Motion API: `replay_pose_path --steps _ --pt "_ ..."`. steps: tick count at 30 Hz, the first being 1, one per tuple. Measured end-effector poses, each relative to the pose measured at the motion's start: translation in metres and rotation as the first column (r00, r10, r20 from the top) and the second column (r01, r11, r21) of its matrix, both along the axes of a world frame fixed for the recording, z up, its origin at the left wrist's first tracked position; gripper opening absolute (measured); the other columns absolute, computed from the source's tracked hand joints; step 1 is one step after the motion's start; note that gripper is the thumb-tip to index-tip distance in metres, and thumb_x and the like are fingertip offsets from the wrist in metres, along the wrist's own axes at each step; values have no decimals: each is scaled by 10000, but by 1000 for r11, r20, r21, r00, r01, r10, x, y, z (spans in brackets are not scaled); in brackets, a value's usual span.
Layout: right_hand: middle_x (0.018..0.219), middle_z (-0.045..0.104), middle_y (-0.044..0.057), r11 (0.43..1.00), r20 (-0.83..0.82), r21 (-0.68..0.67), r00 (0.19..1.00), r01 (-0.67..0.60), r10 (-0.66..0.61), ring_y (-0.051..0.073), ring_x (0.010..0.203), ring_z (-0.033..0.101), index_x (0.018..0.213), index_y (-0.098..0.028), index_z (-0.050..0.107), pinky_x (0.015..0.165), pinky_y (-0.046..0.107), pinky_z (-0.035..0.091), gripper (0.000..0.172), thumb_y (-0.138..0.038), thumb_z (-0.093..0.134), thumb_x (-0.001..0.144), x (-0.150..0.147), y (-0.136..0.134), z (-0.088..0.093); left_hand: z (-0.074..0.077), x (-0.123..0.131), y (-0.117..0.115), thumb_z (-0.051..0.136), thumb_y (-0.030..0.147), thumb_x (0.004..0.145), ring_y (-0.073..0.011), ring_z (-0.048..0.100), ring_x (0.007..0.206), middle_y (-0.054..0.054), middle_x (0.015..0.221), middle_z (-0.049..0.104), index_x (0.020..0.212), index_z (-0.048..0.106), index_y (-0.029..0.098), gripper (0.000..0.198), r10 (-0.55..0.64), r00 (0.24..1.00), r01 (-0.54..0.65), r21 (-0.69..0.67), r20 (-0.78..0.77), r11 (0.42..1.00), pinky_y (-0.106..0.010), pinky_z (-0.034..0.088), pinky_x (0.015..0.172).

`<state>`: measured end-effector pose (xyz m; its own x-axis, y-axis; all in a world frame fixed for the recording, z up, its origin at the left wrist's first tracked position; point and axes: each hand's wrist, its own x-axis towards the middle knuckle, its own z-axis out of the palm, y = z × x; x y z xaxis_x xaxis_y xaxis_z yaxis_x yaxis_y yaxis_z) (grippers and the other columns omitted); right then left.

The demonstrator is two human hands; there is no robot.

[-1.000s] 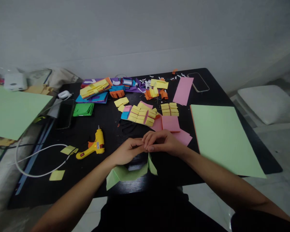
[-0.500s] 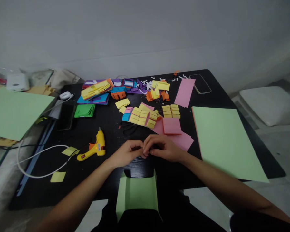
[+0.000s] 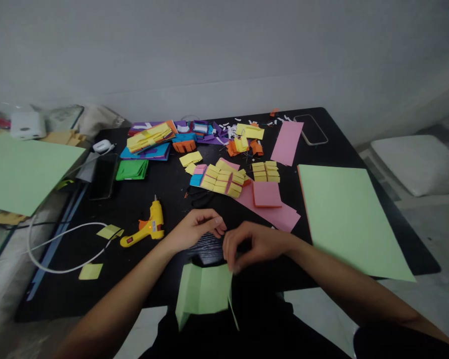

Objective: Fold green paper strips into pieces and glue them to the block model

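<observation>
Looking down through the head camera, I see two bare hands working at the near edge, 6 o'clock, of a black wooden table (image 3: pixel 172 199). The right hand (image 3: pixel 254 247) points down, its thumb and fingertips pinched on the top right corner of a folded light green paper sheet (image 3: pixel 205 291). That sheet lies creased into panels, half on the table edge and half hanging over toward the lap. The left hand (image 3: pixel 196 229) rests at 11 o'clock of the sheet, fingers loosely curled together; I cannot tell whether they hold anything or touch the paper. At 9 o'clock of the left hand lies a yellow and orange plastic glue gun (image 3: pixel 147 230), its white cable (image 3: pixel 60 271) looping off to the left. At 12 o'clock sits a cluster of small folded yellow paper pieces (image 3: pixel 222 180). At 1 o'clock of the right hand lies a square stack of pink paper (image 3: pixel 267 194) on a larger pink sheet. At 3 o'clock lies a large flat light green paper sheet (image 3: pixel 347 219).
</observation>
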<state>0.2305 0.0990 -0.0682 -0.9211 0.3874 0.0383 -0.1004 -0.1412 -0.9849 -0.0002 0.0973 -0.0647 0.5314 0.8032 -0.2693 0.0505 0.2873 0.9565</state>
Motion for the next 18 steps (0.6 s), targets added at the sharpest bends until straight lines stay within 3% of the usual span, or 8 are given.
replay_pose_path --steps 1,3,5,10,14,16,18 --pt "876 794 1 986 13 -89 990 140 -140 167 840 716 907 -237 820 841 322 544 124 -339 858 848 1 3 1 1 0 0 724 581 922 -185 726 745 -83 812 768 855 787 152 439 1 1000 -1 -2 5 1000 -311 602 745" --pt "875 780 -9 879 60 -214 904 426 -424 142 782 694 925 -231 815 750 275 531 185 -361 887 814 3 9 2 1 1 -1 687 648 921 -196 724 715 -76 765 765 810 780 166 503 9 1000 -9 -25 13 1000 -327 600 743" --pt "838 763 -15 769 100 -270 811 580 -577 127 731 671 946 -225 814 693 257 511 242 -373 910 781 3 15 0 -2 2 -1 644 715 914 -213 726 698 -83 716 757 752 765 171 580 26 999 -23 -76 38 997 -349 600 758" --pt "813 753 -15 704 174 -265 751 659 -637 137 718 682 979 -222 798 694 280 536 330 -343 947 711 -1 19 -8 -7 2 0 558 839 873 -254 730 687 -115 657 726 754 753 152 724 92 978 -55 -196 187 979 -372 584 748" --pt "895 771 3 645 174 -141 660 751 -731 171 836 724 970 -222 775 780 315 572 373 -338 964 669 -2 16 -5 3 0 0 570 870 832 -222 680 612 -95 657 715 824 770 144 753 93 971 -61 -146 219 987 -336 536 672" --pt "908 776 12 644 160 -80 648 761 -745 188 868 733 988 -226 763 796 332 583 391 -344 961 672 -2 14 -3 7 -1 -1 606 842 835 -186 635 570 -65 638 699 816 772 151 711 77 982 -59 -106 171 993 -302 497 622" --pt "905 781 19 672 154 -40 669 739 -727 199 870 739 1016 -228 750 794 346 589 413 -352 956 681 -2 14 -2 10 -1 -2 720 703 854 -162 622 572 -40 647 708 825 773 158 548 57 993 -47 -86 107 995 -271 466 600"
